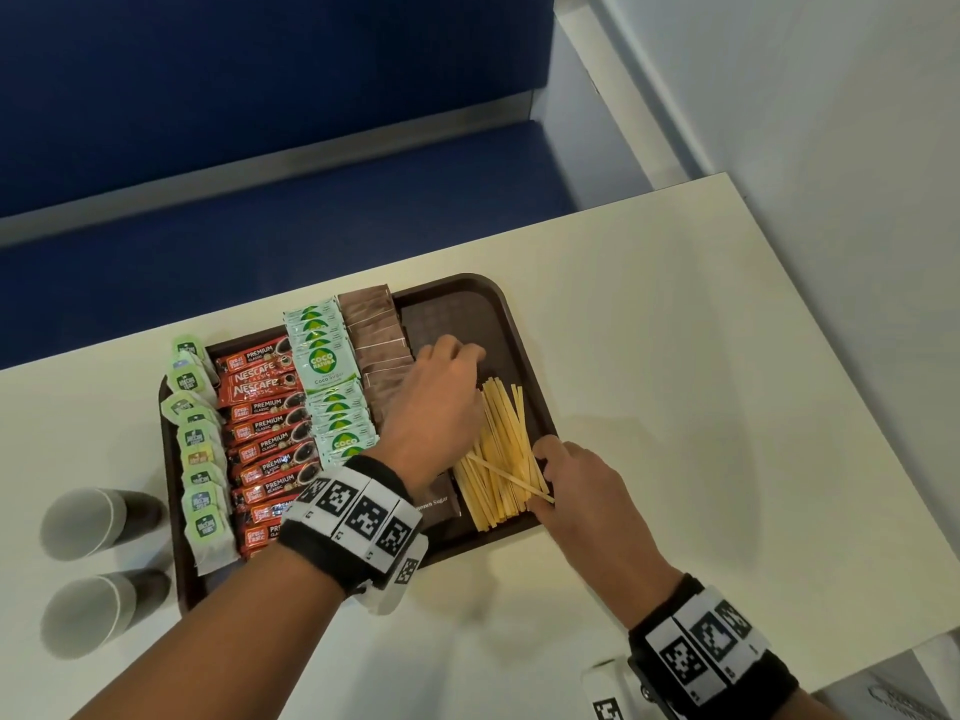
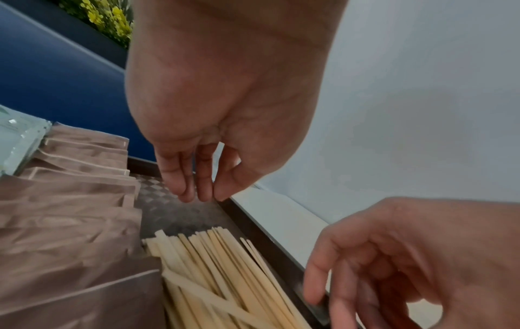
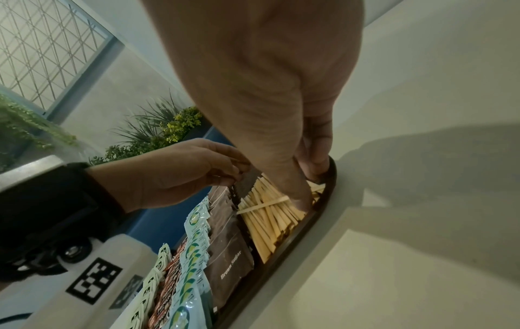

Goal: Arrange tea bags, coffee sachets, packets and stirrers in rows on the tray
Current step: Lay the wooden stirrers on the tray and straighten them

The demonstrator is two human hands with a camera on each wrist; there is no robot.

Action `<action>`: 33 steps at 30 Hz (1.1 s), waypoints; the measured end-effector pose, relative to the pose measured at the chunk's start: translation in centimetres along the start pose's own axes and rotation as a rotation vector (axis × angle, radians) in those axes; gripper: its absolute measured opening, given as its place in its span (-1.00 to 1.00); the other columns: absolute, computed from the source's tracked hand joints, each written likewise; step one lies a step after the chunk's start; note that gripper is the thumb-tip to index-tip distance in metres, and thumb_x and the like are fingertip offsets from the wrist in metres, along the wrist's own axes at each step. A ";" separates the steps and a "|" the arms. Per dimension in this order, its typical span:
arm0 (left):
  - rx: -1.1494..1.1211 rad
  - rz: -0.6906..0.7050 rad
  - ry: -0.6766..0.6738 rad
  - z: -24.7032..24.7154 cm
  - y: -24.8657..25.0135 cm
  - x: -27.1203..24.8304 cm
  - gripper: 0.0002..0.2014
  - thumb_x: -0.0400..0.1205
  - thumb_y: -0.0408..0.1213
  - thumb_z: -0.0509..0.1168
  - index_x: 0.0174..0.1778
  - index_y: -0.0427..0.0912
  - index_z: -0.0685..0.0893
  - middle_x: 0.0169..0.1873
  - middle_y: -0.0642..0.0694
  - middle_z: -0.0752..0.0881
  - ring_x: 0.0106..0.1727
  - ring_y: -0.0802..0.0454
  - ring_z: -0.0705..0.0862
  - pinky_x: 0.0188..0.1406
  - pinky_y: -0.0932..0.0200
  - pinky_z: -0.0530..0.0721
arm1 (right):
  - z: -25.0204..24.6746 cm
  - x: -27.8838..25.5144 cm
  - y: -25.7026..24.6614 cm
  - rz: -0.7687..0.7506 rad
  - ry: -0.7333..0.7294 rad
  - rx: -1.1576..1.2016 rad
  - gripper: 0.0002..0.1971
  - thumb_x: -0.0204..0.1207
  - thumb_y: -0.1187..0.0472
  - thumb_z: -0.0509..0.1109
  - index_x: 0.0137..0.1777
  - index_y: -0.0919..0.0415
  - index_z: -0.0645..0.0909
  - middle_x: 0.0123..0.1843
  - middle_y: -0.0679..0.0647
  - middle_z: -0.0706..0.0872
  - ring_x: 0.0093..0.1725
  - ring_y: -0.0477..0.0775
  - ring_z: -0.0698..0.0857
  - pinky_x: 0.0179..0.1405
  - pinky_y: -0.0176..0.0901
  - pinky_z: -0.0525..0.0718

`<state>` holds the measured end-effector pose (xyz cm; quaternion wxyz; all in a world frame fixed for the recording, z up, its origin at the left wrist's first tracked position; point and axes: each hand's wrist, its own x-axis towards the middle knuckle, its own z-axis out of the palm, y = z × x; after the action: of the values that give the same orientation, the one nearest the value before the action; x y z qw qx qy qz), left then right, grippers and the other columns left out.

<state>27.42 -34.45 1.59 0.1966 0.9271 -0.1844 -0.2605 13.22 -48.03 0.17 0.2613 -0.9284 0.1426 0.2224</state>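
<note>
On the cream counter [image 1: 649, 324] beside a blue bench, the brown tray [image 1: 524, 324] holds finished rows, so I judge the stirrers [image 1: 498, 459] remain: left hand [image 1: 431, 407] hovers empty, fingertips bunched, right hand [image 1: 582, 491] touches one crossed stirrer, which needs straightening next.

table [image 1: 675, 330]: cream | paper cups [image 1: 83, 524]: two, lying left | bench [image 1: 260, 122]: blue | plants [image 3: 157, 133]
</note>
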 end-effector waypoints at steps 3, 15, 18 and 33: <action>-0.012 -0.013 0.072 -1.0 -0.9 -0.5 -0.52 0.82 -0.31 0.31 0.70 -0.02 0.53 0.60 -0.05 0.55 0.62 -0.08 0.52 0.67 -0.17 0.56 | 0.2 -0.2 0.6 -0.010 0.000 0.002 -0.84 0.78 0.21 0.44 0.24 0.02 0.54 0.01 -0.04 0.65 -0.06 -0.08 0.66 -0.08 -0.27 0.71; 0.157 -0.013 0.195 -1.6 -3.0 -1.5 -0.75 0.82 -0.17 0.31 0.38 0.06 0.76 0.21 0.03 0.82 0.35 -0.04 0.68 0.56 -0.13 0.44 | 1.2 -0.8 0.6 0.046 0.145 0.326 -0.82 0.69 0.22 0.55 0.02 -0.05 0.60 -0.28 -0.09 0.70 -0.28 -0.13 0.72 -0.20 -0.46 0.67; 0.298 0.000 0.128 -0.9 -2.4 -1.7 -0.73 0.83 -0.13 0.27 0.41 0.06 0.75 0.33 -0.01 0.81 0.48 -0.11 0.61 0.61 -0.15 0.41 | 1.5 -0.5 0.1 0.065 0.118 0.298 -0.88 0.72 0.12 0.52 0.03 -0.04 0.61 -0.26 -0.10 0.72 -0.26 -0.12 0.74 -0.25 -0.45 0.66; 0.531 0.007 0.024 0.8 -1.5 -1.3 -0.67 0.82 -0.20 0.20 0.49 -0.01 0.67 0.42 -0.08 0.75 0.57 -0.20 0.52 0.61 -0.22 0.37 | 0.7 -0.3 0.6 0.073 0.116 0.051 -0.86 0.79 -0.07 0.39 0.00 -0.09 0.64 -0.18 -0.18 0.66 -0.23 -0.18 0.68 -0.26 -0.37 0.60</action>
<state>26.27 -32.82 0.77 -0.0503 0.9486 -0.2472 -0.1911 12.53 -48.16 -0.47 0.2679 -0.9270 0.1967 0.1740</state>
